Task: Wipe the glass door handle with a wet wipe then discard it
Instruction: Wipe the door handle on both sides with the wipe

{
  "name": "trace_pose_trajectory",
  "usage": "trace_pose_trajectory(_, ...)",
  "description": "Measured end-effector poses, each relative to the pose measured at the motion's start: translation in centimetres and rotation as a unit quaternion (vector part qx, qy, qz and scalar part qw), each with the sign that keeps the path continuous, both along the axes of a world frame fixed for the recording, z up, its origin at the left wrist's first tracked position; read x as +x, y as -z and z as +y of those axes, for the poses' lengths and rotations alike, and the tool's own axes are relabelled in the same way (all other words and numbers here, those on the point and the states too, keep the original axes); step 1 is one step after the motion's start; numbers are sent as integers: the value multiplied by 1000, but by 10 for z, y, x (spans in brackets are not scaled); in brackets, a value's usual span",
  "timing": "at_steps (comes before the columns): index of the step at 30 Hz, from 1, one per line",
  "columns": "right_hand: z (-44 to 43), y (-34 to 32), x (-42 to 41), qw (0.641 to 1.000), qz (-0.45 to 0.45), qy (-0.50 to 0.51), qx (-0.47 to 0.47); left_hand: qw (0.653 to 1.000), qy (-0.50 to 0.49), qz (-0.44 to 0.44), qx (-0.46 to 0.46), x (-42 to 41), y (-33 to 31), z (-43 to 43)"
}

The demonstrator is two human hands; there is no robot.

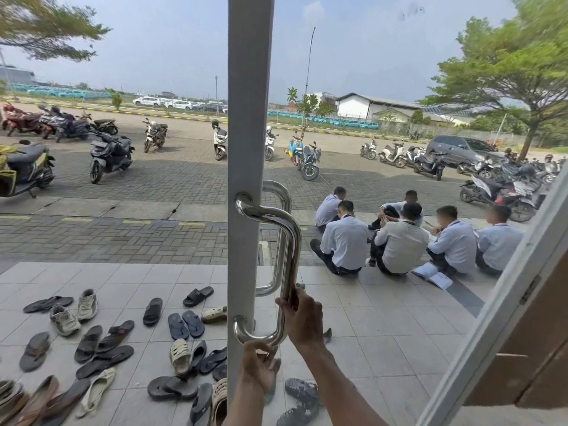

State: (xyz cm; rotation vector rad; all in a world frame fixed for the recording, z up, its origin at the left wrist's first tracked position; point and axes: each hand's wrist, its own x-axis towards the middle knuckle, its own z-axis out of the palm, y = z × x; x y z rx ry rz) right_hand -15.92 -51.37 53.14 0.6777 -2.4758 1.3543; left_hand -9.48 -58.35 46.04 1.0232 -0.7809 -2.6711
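Observation:
A chrome door handle (289, 250) is fixed to the grey frame (246, 118) of the glass door, with a twin handle visible through the glass behind it. My right hand (304, 321) is wrapped around the lower part of the handle's upright bar. A small greyish bit (300, 285) shows above its fingers; I cannot tell whether it is the wet wipe. My left hand (259, 367) is curled around the handle's bottom bend from below. No wipe is clearly visible in either hand.
Beyond the glass, many sandals and shoes (123, 342) lie on the tiled porch at left. Several people (399, 238) sit on the step at right, and motorbikes (107, 155) are parked behind them. A white and brown door frame (504, 309) slants across the lower right.

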Motion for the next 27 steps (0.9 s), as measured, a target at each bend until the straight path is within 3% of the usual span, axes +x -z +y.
trace_pose_trajectory(5,-1,1,1,1000,-3,2,-6,993,-112,22,9,8,2,-35)
trace_pose_trajectory(9,-2,3,0,1000,-6,3,-5,998,-68,3,12,4,9,-32)
trace_pose_trajectory(17,-1,-2,1,1000,-2,3,7,997,19,43,58,-21,10,19)
trace_pose_trajectory(23,2,0,-1,1000,5,-5,7,994,-73,48,65,-21,15,11)
trace_pose_trajectory(27,1,2,-1,1000,12,2,3,988,-152,16,-35,-9,16,-24)
